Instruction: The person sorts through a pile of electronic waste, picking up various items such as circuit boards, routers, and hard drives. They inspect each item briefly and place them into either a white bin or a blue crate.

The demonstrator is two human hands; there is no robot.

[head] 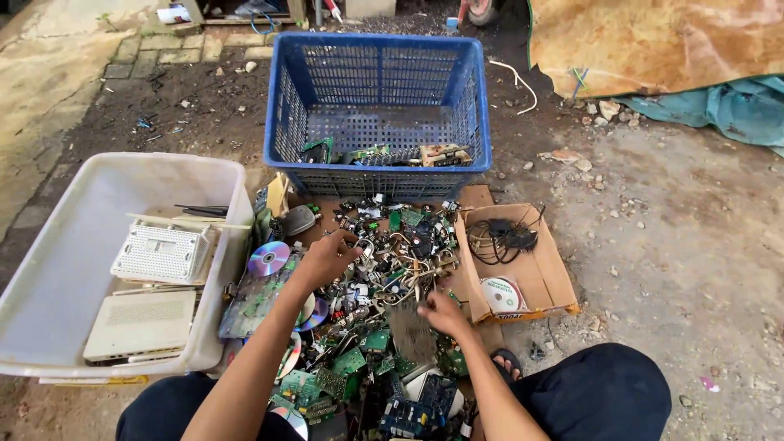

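A: On the ground between the knees, head view: a heap of green circuit boards [359,359], wires and shiny discs. Left hand [327,257] is down in the top of the heap, fingers curled, pinching at the tangle of wires and small parts [400,261]. Can't tell exactly which piece it has.

B: Right one?

A: Right hand [445,314] is closed on the upper edge of a dull grey-brown board [411,333] that stands tilted in the heap, low centre.

B: Risks?

A: My read: board edges and solder pins are sharp and both hands are bare, so a cut is likely if either digs deeper. Wires are knotted; a hard pull could drag neighbouring bits off the pile onto the dirt. A disc [269,258] sits loose at the heap's left edge, just beside the white tub [49,269], and could slide.

B: Containers?

A: White tub on the left holds two flat white boxes. Blue crate [282,122] behind the heap has a few boards in it. Cardboard tray [555,282] on the right holds black cable and a disc. All near, so a toss could miss.
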